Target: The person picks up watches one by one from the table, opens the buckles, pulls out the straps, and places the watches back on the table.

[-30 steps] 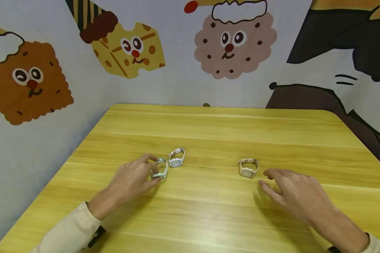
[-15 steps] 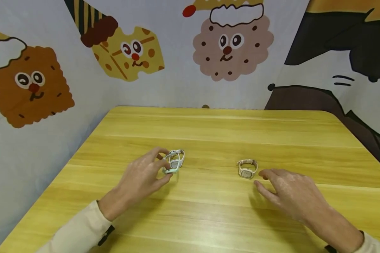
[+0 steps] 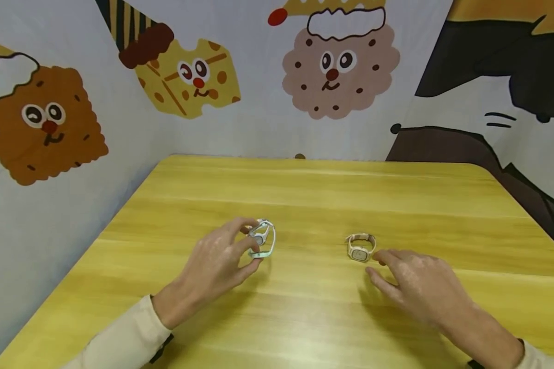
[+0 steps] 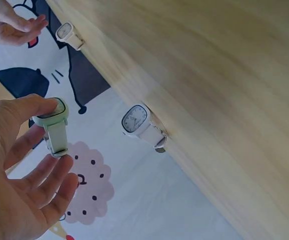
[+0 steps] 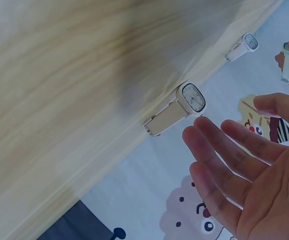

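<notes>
Between thumb and fingers my left hand point(image 3: 217, 259) holds a mint-green wristwatch point(image 4: 57, 131), raised off the table. In the head view this watch point(image 3: 273, 245) partly covers a white wristwatch point(image 4: 136, 120) that stands on the table behind it. A beige wristwatch point(image 3: 360, 253) stands to the right, its strap closed in a loop. Just right of it is my right hand point(image 3: 427, 287), fingers loosely bent and holding nothing. In the right wrist view those fingertips point(image 5: 200, 122) lie close to the beige watch's face; whether they touch it I cannot tell.
All of this is on a yellow wood-grain table point(image 3: 304, 189). A white cloth point(image 3: 258, 133) printed with cartoon biscuits and cheese hangs behind the table's far edge and along its left side.
My left hand has lifted the mint-green watch and carried it rightward, in front of the white one. My right hand has shifted slightly left, nearer the beige watch.
</notes>
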Action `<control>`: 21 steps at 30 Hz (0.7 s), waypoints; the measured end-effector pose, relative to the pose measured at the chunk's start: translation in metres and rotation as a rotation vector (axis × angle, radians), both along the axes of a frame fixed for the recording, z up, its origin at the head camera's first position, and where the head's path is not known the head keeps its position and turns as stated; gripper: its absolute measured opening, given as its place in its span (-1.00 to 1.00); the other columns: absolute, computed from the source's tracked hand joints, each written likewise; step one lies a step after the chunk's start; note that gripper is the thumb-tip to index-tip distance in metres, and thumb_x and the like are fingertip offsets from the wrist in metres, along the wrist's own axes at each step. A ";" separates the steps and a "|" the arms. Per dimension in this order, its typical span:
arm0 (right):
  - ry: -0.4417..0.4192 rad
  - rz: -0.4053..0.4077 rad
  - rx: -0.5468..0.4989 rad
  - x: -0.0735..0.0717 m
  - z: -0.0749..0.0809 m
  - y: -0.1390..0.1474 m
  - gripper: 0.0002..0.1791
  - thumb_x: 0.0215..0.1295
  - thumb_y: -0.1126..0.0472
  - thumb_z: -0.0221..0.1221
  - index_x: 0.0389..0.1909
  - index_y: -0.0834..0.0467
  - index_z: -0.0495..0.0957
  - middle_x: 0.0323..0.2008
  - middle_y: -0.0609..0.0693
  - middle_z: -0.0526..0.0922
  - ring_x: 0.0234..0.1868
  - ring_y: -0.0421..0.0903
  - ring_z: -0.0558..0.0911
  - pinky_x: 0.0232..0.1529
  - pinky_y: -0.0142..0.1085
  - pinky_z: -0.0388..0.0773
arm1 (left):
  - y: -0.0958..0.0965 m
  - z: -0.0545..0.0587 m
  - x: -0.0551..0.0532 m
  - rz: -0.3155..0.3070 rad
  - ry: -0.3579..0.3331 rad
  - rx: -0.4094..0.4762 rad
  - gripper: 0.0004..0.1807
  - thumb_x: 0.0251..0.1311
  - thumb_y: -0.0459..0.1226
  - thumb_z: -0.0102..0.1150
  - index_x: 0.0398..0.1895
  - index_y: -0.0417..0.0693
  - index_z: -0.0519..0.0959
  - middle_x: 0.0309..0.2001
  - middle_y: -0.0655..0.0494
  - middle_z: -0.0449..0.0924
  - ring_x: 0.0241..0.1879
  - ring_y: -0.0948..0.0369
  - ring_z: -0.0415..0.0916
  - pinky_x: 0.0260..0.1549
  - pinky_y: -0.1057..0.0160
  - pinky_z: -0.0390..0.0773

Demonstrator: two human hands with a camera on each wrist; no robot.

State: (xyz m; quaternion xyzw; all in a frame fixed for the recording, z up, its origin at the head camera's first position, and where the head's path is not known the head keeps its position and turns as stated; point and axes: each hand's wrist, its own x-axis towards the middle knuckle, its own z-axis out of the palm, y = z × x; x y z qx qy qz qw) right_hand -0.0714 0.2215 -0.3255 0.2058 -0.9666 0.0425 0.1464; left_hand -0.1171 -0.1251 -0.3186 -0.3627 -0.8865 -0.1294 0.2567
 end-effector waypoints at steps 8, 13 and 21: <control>-0.014 -0.004 -0.005 -0.002 0.001 -0.004 -0.65 0.19 -0.16 0.07 -0.19 -0.02 0.58 -0.26 -0.05 0.65 -0.39 -0.06 0.63 -0.57 -0.17 0.51 | 0.003 -0.001 0.002 -0.041 0.080 0.013 -0.84 -0.17 -0.19 0.36 -0.51 0.03 0.58 -0.01 0.07 0.44 -0.20 0.17 0.50 -0.36 0.25 0.55; -0.026 -0.002 -0.006 -0.003 0.000 -0.006 -0.64 0.19 -0.17 0.06 -0.19 -0.02 0.57 -0.25 -0.04 0.64 -0.39 -0.06 0.63 -0.58 -0.17 0.50 | 0.006 -0.001 0.004 -0.085 0.126 0.051 -0.84 -0.15 -0.22 0.34 -0.46 0.02 0.57 0.03 0.05 0.42 -0.12 0.15 0.49 -0.30 0.24 0.55; -0.010 0.010 -0.001 -0.003 -0.001 -0.008 -0.65 0.18 -0.17 0.07 -0.20 -0.02 0.56 -0.28 -0.06 0.64 -0.43 -0.11 0.61 -0.62 -0.21 0.48 | 0.011 0.000 0.006 -0.120 0.140 0.072 -0.86 -0.15 -0.23 0.35 -0.48 -0.03 0.61 0.05 0.03 0.41 -0.15 0.16 0.47 -0.26 0.25 0.54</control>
